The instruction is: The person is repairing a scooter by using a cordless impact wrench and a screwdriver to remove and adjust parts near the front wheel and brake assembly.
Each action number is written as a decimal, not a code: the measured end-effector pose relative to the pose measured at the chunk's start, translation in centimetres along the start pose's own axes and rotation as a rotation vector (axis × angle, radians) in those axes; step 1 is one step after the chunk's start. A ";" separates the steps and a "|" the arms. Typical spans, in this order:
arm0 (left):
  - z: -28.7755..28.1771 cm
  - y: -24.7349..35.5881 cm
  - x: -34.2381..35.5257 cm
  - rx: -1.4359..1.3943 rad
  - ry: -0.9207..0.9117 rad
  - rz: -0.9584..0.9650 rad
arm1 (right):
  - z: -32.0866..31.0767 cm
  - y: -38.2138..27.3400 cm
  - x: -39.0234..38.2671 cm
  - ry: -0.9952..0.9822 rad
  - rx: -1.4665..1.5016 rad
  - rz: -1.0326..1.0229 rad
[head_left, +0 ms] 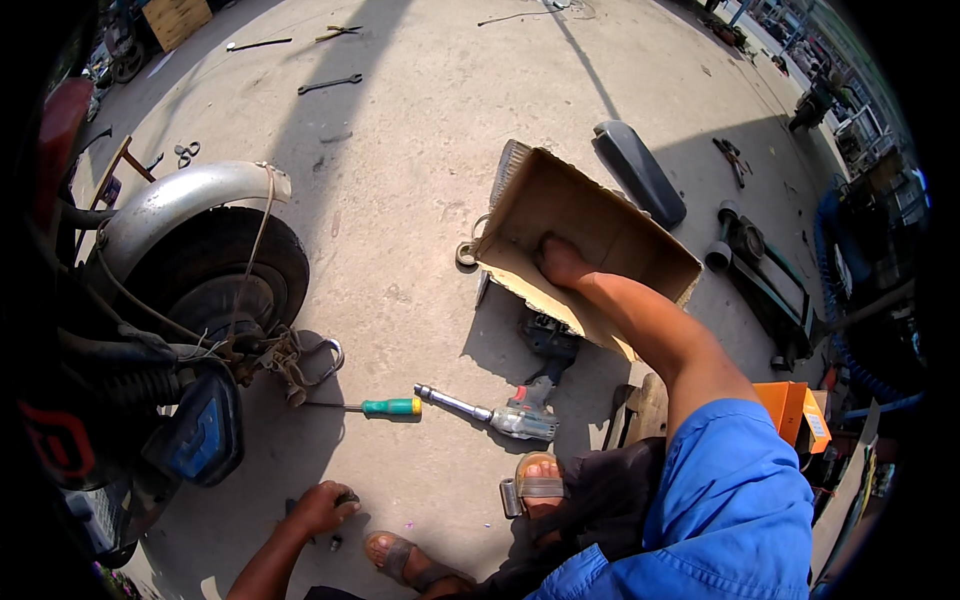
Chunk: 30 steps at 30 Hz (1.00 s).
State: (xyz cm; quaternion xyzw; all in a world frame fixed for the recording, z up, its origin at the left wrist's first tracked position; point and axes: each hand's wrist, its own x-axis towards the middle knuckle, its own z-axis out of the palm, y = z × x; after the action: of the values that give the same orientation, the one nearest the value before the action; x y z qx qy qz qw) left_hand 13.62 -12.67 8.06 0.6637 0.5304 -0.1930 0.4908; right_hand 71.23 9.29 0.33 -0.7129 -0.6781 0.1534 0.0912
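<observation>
My right hand (pixel 562 262) reaches into an open cardboard box (pixel 600 205), tilted toward me. Its fingers are curled in against the box's inner wall, and what they hold, if anything, is hidden. Low on the left, my left hand (pixel 322 508) is closed on a small dark thing that I cannot make out, just above the ground. Between the hands lie a cordless impact wrench (pixel 525 415) with a long socket extension (pixel 452 400) and a green screwdriver (pixel 392 407).
A motorbike wheel (pixel 250 270) under a silver fender (pixel 190 195) stands left. Beyond the box lies a dark elongated cover (pixel 640 172). A floor jack (pixel 765 280) and orange box (pixel 790 410) are right. A wrench (pixel 330 84) and pliers (pixel 338 33) lie farther off.
</observation>
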 end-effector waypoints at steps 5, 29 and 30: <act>0.2 -0.6 0.2 0.015 -0.007 0.008 | 0.9 -0.8 2.5 0.106 0.055 0.323; 1.1 -2.3 -1.3 -0.041 -0.032 -0.048 | 0.8 -4.1 6.8 -0.003 -0.096 0.106; 1.1 -2.4 -1.3 -0.036 -0.025 -0.033 | 0.5 -4.2 7.0 -0.025 -0.106 0.112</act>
State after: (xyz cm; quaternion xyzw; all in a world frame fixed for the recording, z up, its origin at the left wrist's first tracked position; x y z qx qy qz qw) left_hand 11.32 -14.38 7.54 0.6436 0.5385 -0.1997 0.5059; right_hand 67.40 16.51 0.64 -0.7515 -0.6456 0.1311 0.0361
